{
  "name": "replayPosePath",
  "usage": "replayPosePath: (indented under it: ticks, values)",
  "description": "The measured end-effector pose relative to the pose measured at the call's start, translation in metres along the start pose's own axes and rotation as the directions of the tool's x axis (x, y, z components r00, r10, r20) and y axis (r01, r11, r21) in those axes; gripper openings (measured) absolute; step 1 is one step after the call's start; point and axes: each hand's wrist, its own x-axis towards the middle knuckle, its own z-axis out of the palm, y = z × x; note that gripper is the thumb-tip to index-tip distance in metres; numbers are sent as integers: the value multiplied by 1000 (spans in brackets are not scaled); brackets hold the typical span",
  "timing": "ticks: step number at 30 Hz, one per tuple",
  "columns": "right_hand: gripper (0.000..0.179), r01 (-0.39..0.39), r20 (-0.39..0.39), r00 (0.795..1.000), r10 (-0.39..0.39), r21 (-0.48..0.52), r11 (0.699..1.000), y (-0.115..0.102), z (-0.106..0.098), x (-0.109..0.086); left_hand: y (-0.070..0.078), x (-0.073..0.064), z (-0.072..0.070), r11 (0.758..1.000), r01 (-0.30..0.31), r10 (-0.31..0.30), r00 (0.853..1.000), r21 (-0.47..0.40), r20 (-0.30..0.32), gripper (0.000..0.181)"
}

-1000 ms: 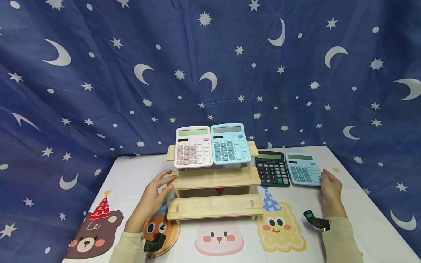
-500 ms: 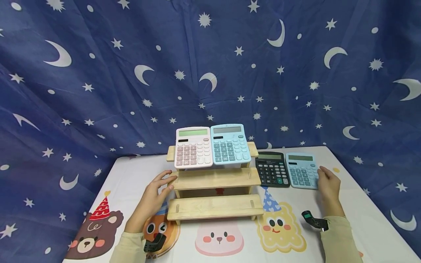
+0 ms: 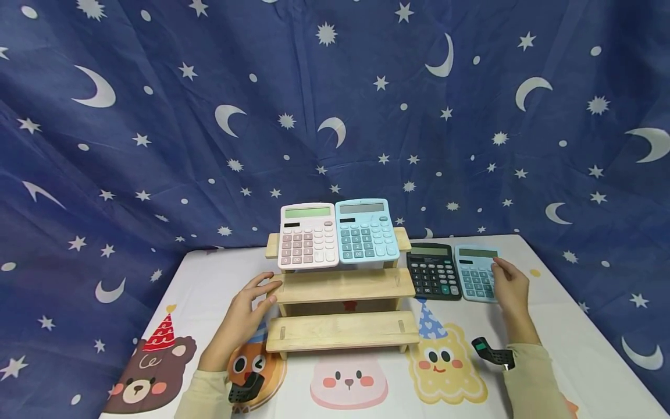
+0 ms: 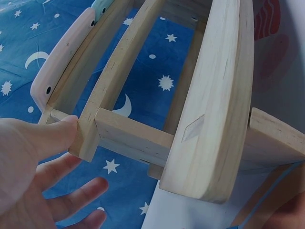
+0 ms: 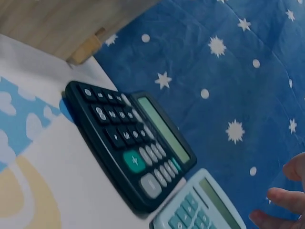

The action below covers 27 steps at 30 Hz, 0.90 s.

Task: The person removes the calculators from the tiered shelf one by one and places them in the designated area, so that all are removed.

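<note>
A three-tier wooden display rack stands mid-table. My left hand pinches the left end of its middle board; in the left wrist view the thumb lies on the board's end. On the top tier, a pink calculator and a light blue calculator lean side by side. Right of the rack, a black calculator and a second light blue calculator lie on the table. My right hand hovers by this blue one's right edge, covering part of it, with loosely bent fingers holding nothing.
The white tablecloth carries printed cartoon animals. A dark blue curtain with moons and stars hangs behind the table and along its sides. The rack's two lower boards bear nothing.
My right hand has come off the lower right corner of the blue calculator on the table and moved left over its edge. That calculator now sits straighter beside the black one. The left hand keeps still.
</note>
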Motion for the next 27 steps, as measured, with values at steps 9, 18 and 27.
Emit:
replayPosePath:
  ticks: [9, 18, 27]
  values:
    - [47, 62, 25, 998, -62, -9, 998, -15, 9, -12, -1, 0, 0, 1000, -3, 3, 1000, 2, -1, 34]
    - [48, 86, 96, 992, -87, 17, 996, -30, 13, -22, -1, 0, 0, 1000, -7, 7, 1000, 6, 0, 34]
    - [45, 197, 136, 969, -206, 75, 977, -43, 15, -34, -1, 0, 1, 1000, -1, 1, 1000, 4, -1, 34]
